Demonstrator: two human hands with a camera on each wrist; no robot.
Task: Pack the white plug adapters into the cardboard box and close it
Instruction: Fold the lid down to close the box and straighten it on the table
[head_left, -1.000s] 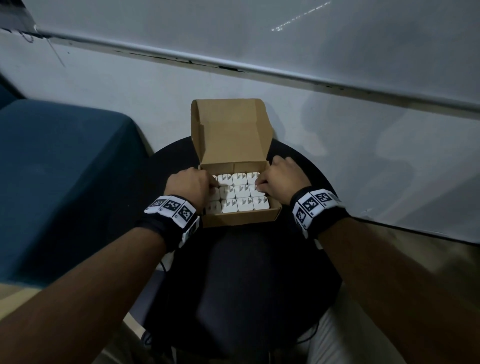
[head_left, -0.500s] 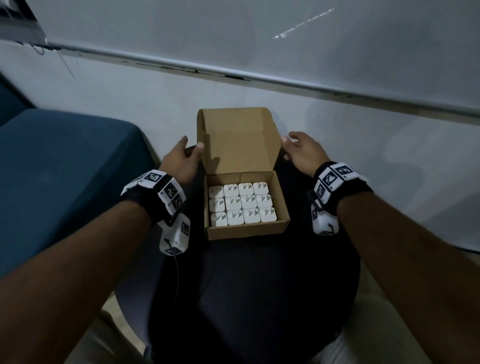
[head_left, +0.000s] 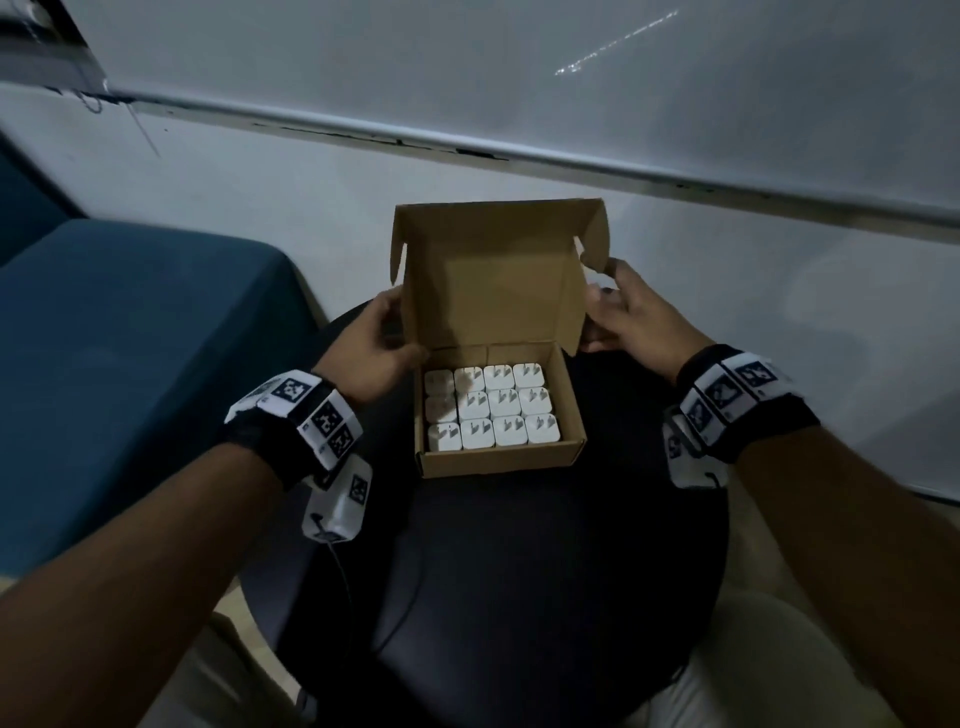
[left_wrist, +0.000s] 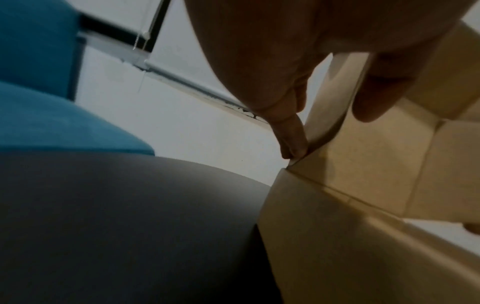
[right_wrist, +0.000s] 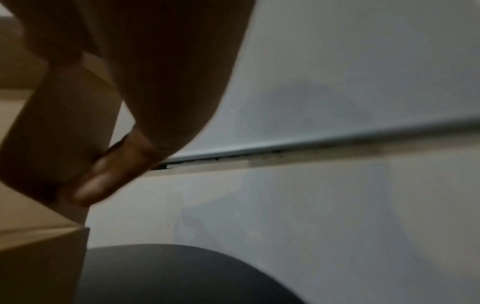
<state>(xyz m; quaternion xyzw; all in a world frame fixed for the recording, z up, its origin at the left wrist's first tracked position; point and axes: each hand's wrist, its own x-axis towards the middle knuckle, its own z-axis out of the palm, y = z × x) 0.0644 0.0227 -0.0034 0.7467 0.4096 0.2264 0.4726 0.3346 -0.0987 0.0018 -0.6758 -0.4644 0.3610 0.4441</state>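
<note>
A brown cardboard box (head_left: 498, 460) sits on a round black table (head_left: 519, 571), filled with several white plug adapters (head_left: 492, 408) in neat rows, prongs up. Its lid (head_left: 493, 280) stands upright at the back. My left hand (head_left: 374, 345) pinches the lid's left side flap (left_wrist: 330, 107), thumb in front and fingers behind. My right hand (head_left: 623, 317) holds the lid's right side flap (head_left: 595, 249), with fingers (right_wrist: 103, 179) curled against the cardboard (right_wrist: 59, 131).
A blue upholstered seat (head_left: 119, 364) stands left of the table. A white wall with a grey ledge (head_left: 519, 150) runs close behind the box. Light trouser legs (head_left: 779, 675) show below the table's front edge.
Both hands left the adapters inside the box, moved back to the lid's two sides, and took hold of its side flaps. The view has shifted slightly.
</note>
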